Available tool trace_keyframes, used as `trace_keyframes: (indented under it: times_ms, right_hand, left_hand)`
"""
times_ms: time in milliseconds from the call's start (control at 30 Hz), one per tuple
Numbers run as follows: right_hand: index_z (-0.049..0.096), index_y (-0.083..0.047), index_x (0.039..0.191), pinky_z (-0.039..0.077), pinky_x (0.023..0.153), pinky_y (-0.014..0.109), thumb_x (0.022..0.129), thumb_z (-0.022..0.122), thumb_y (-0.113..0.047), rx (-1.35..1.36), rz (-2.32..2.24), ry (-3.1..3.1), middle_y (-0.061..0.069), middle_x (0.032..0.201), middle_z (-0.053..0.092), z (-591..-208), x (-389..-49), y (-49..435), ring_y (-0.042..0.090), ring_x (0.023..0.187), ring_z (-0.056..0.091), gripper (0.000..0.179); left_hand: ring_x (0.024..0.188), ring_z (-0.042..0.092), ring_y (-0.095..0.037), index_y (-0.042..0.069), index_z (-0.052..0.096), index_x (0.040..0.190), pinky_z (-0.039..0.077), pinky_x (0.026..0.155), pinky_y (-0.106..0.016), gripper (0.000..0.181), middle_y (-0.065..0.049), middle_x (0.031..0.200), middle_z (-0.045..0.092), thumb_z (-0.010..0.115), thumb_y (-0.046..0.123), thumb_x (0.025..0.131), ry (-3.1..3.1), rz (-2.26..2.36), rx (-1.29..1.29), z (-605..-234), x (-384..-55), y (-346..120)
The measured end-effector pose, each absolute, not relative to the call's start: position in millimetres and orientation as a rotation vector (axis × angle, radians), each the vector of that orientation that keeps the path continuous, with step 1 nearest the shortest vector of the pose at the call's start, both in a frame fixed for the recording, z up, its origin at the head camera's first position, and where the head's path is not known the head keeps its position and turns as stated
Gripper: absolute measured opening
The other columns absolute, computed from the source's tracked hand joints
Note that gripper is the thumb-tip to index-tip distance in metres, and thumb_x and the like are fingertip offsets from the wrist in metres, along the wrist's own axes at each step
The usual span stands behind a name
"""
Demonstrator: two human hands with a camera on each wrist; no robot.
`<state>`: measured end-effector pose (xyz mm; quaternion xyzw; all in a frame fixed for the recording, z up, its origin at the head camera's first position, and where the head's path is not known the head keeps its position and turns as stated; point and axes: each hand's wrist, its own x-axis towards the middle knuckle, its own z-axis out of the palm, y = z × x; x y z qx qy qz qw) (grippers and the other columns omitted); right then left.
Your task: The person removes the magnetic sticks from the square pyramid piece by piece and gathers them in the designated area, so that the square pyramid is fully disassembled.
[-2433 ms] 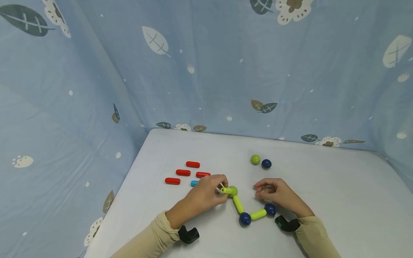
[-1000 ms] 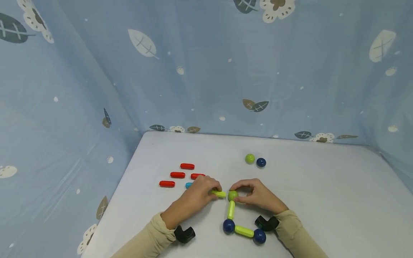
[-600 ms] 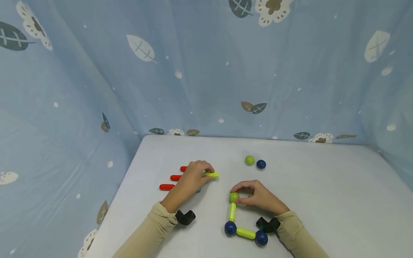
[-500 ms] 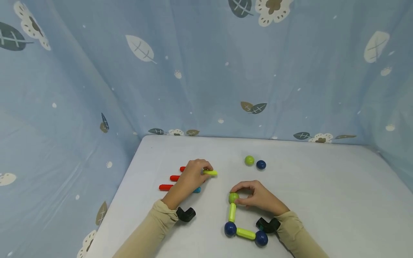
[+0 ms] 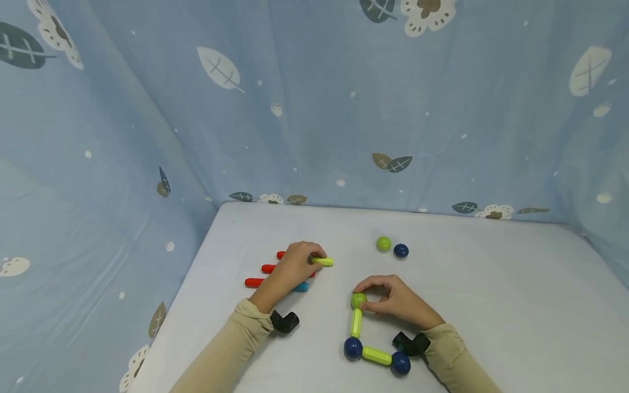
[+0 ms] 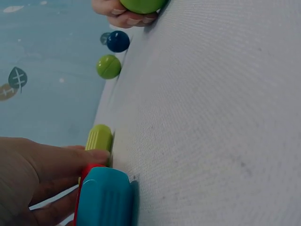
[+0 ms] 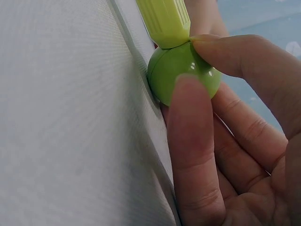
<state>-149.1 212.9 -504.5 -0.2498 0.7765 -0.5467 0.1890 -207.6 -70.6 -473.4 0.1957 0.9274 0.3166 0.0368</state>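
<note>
My left hand (image 5: 294,264) pinches a loose yellow-green magnetic rod (image 5: 324,262) at the back left of the white table. In the left wrist view, the thumb lies along that rod (image 6: 99,136), and a light-blue rod (image 6: 104,197) is close by. Thumb and index finger of my right hand (image 5: 397,300) hold a green ball (image 5: 358,301). From this ball a yellow-green rod (image 5: 356,323) leads to a dark-blue ball (image 5: 352,348). Another yellow-green rod (image 5: 377,356) joins it to a second dark-blue ball (image 5: 400,363). The right wrist view shows the green ball (image 7: 181,66) touching its rod.
Several red rods (image 5: 254,283) lie under and beside the left hand, partly hidden. A loose green ball (image 5: 384,244) and a loose dark-blue ball (image 5: 401,250) sit farther back. Blue patterned cloth (image 5: 314,109) hangs behind and left of the table (image 5: 491,284).
The left hand has pulled its rod off the green ball and carried it back and left, beside the red rods. My right hand has come over and gripped the green ball; the joined pieces have turned.
</note>
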Motion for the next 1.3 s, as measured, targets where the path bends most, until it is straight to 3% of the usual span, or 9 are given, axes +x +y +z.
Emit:
trace_keyframes:
  times_ms: [267,467,533,600,733,933,1100,1300]
  right_hand:
    - [0.073,-0.013,0.119,0.061,0.059,0.033,0.09,0.081,-0.019,-0.708,-1.541,2.183,0.012,0.121,0.072,-505,-147,212,0.005,0.088,0.068,0.03]
    - [0.073,-0.012,0.12,0.061,0.06,0.033,0.09,0.081,-0.02,-0.69,-1.549,2.165,0.013,0.122,0.071,-505,-147,212,0.006,0.087,0.069,0.032]
    - [0.073,-0.013,0.12,0.061,0.06,0.032,0.09,0.081,-0.02,-0.691,-1.545,2.172,0.012,0.122,0.071,-505,-147,212,0.006,0.088,0.069,0.032]
    - [0.073,-0.014,0.119,0.061,0.06,0.031,0.09,0.081,-0.02,-0.696,-1.537,2.187,0.011,0.121,0.072,-507,-147,211,0.005,0.092,0.068,0.031]
    - [0.074,-0.016,0.119,0.059,0.063,0.026,0.091,0.081,-0.021,-0.73,-1.507,2.23,0.008,0.12,0.073,-510,-148,210,0.003,0.101,0.066,0.03]
    - [0.074,-0.017,0.118,0.057,0.061,0.025,0.09,0.082,-0.022,-0.76,-1.492,2.258,0.006,0.122,0.073,-512,-149,210,0.002,0.105,0.062,0.03]
    - [0.074,-0.016,0.118,0.059,0.064,0.026,0.09,0.082,-0.021,-0.759,-1.496,2.26,0.007,0.121,0.074,-510,-149,211,0.001,0.108,0.063,0.03]
    - [0.074,-0.014,0.121,0.061,0.07,0.027,0.09,0.081,-0.021,-0.785,-1.503,2.246,0.007,0.119,0.075,-504,-147,212,0.0,0.107,0.065,0.032]
  left_hand:
    - [0.098,0.065,-0.018,0.015,0.079,0.106,0.053,0.09,-0.038,0.018,0.0,0.107,0.077,0.08,0.009,0.089,2.846,0.972,0.614,-476,-207,-71]
    - [0.116,0.062,-0.027,0.013,0.079,0.107,0.047,0.104,-0.05,0.02,-0.003,0.112,0.077,0.082,0.012,0.087,2.905,0.989,0.67,-469,-201,-69]
    - [0.119,0.063,-0.027,0.012,0.078,0.109,0.048,0.106,-0.049,0.021,-0.002,0.113,0.077,0.082,0.013,0.088,2.914,1.028,0.707,-465,-194,-67]
    - [0.113,0.065,-0.023,0.01,0.075,0.113,0.052,0.101,-0.043,0.024,-0.002,0.112,0.076,0.081,0.015,0.09,2.878,1.087,0.755,-461,-185,-64]
    - [0.088,0.067,-0.011,0.009,0.066,0.117,0.057,0.076,-0.027,0.029,-0.001,0.101,0.072,0.078,0.022,0.093,2.678,1.188,0.786,-456,-160,-56]
    - [0.056,0.064,-0.01,0.014,0.068,0.092,0.05,0.049,-0.022,0.023,0.002,0.071,0.071,0.076,0.035,0.094,2.26,1.26,0.592,-468,-130,-47]
    - [0.05,0.066,-0.012,0.014,0.071,0.089,0.051,0.045,-0.023,0.024,-0.003,0.064,0.074,0.077,0.037,0.093,2.06,1.373,0.491,-480,-120,-40]
    - [0.051,0.068,-0.01,0.011,0.073,0.092,0.055,0.048,-0.024,0.023,-0.005,0.062,0.074,0.08,0.032,0.09,2.012,1.468,0.43,-486,-118,-32]
